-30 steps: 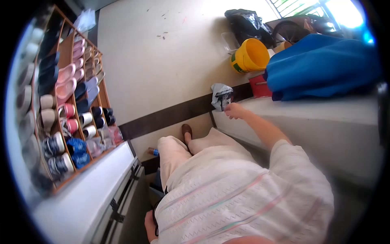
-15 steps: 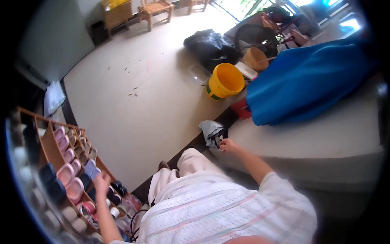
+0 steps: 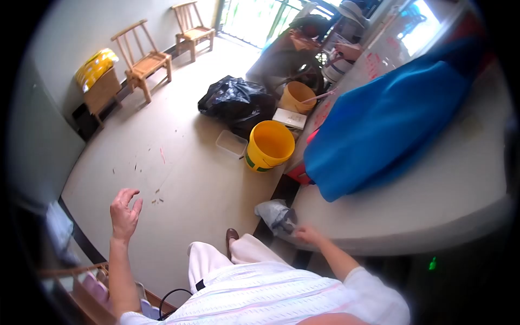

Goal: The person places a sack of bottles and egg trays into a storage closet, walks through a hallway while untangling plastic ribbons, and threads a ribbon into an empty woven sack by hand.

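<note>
1 grey bag (image 3: 275,215) pinched in my right hand (image 3: 307,234), my left hand (image 3: 125,216) raised, thumb and fingers apart

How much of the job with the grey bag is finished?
It looks partway. Done: the right hand seems to have hold of the grey bag. In hand: that bag, its contents too blurry to tell, while the left hand is raised and empty. Left: maybe the little scraps lying on the floor, if they're part of it.
</note>
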A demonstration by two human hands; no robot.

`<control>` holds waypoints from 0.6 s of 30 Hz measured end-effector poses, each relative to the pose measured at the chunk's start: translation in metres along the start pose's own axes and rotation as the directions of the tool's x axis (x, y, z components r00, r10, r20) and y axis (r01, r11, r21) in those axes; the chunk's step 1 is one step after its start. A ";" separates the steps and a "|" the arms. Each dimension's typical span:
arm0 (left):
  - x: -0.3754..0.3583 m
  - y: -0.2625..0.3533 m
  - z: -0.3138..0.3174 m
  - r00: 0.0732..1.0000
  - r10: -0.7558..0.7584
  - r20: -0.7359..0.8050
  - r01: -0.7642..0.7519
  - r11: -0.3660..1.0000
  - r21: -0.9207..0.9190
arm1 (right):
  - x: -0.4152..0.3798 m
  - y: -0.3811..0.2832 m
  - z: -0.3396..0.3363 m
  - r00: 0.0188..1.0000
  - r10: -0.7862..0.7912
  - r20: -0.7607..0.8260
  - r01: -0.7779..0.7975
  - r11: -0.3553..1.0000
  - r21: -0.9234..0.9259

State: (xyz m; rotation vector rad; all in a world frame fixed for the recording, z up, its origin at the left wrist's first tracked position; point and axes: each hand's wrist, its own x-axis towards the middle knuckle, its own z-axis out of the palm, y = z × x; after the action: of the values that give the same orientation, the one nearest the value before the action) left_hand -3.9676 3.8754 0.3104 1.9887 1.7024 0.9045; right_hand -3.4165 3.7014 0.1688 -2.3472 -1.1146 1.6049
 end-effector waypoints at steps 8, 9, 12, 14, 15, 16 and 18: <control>0.070 -0.007 0.053 0.860 0.343 0.379 -0.326 0.939 -0.110 | -0.118 0.058 0.159 0.908 0.416 -0.054 -0.362 0.843 0.399; 0.068 -0.005 0.059 0.815 0.345 0.466 -0.338 0.936 -0.101 | -0.146 0.062 0.200 0.873 0.487 0.000 -0.439 0.786 0.436; 0.068 -0.011 0.076 0.752 0.315 0.580 -0.329 0.941 -0.084 | -0.163 0.069 0.233 0.891 0.450 -0.062 -0.375 0.806 0.458; 0.091 -0.014 0.068 0.534 0.338 0.775 -0.423 0.901 -0.101 | -0.188 0.053 0.307 0.876 0.481 -0.017 -0.386 0.723 0.574; 0.098 -0.012 0.080 0.502 0.372 0.781 -0.458 0.880 -0.125 | -0.182 0.055 0.313 0.879 0.476 -0.024 -0.363 0.702 0.612; 0.107 -0.008 0.089 0.466 0.405 0.786 -0.488 0.859 -0.153 | -0.180 0.052 0.320 0.874 0.484 -0.031 -0.342 0.660 0.669; 0.111 0.015 0.107 0.349 0.347 0.870 -0.515 0.847 -0.131 | -0.181 0.037 0.305 0.843 0.534 -0.067 -0.274 0.533 0.801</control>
State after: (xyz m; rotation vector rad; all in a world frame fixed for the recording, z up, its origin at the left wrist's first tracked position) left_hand -3.8771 3.9938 0.2675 2.4093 0.6344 -0.2531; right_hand -3.6863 3.4684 0.1559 -2.1542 0.2509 1.3265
